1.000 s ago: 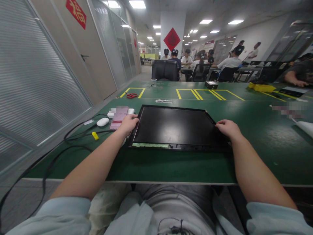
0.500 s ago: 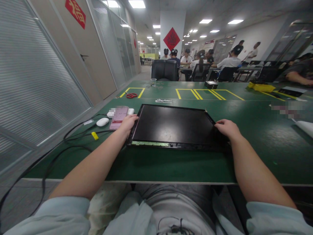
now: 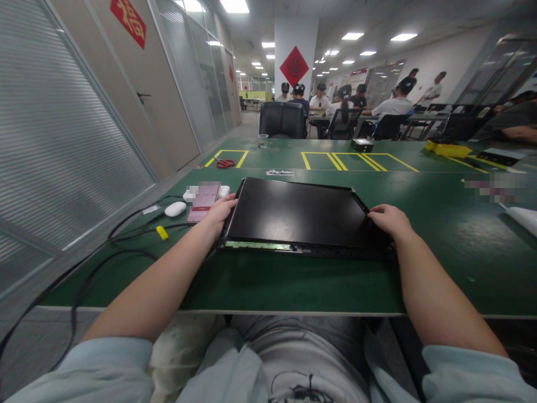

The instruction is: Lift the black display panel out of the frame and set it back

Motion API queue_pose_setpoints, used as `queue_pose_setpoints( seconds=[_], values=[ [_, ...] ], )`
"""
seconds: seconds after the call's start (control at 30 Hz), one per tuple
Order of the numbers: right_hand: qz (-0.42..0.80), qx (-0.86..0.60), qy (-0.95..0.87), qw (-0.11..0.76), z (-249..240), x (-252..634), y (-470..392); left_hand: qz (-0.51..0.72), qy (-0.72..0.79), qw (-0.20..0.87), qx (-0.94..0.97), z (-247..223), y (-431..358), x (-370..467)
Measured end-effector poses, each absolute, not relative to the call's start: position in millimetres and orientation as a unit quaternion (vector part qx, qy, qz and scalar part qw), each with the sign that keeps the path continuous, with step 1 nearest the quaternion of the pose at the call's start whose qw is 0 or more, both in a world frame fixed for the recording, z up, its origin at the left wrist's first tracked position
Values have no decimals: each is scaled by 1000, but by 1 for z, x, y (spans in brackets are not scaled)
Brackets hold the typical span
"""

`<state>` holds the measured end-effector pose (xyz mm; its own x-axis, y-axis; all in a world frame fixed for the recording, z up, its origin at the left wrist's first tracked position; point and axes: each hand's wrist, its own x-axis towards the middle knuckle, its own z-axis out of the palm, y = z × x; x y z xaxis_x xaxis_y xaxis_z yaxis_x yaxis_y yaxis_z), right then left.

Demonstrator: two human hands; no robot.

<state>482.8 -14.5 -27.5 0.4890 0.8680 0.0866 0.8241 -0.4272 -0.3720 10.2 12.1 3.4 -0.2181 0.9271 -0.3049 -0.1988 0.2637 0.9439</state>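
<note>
A black flat screen panel (image 3: 297, 215) lies face up on the green table (image 3: 293, 291), with a green strip along its near left edge. My left hand (image 3: 222, 211) grips the panel's left edge, its thumb on the rim. On the opposite side, my right hand (image 3: 390, 220) has its fingers closed at the right edge. The undersides of both hands' grips are hidden by the panel. Left of the panel is a pink-screened phone (image 3: 203, 202), near my left hand.
White mouse-like object (image 3: 175, 209), yellow piece (image 3: 161, 233) and black cables lie at left. Farther back are red scissors (image 3: 225, 163), a clear cup (image 3: 263, 140), a black box (image 3: 362, 145) and a yellow object (image 3: 448, 149). People sit beyond the table.
Both hands keep nearly the same place on the panel. At the far right, a person's arm has shifted slightly.
</note>
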Motion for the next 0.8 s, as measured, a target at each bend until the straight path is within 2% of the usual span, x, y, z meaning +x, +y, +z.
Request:
queue_pose_setpoints(
  seconds=[0.8],
  values=[
    [69, -844, -500, 183, -24, 478, -17, 552, 473, 567, 387, -3, 8, 12]
  ],
)
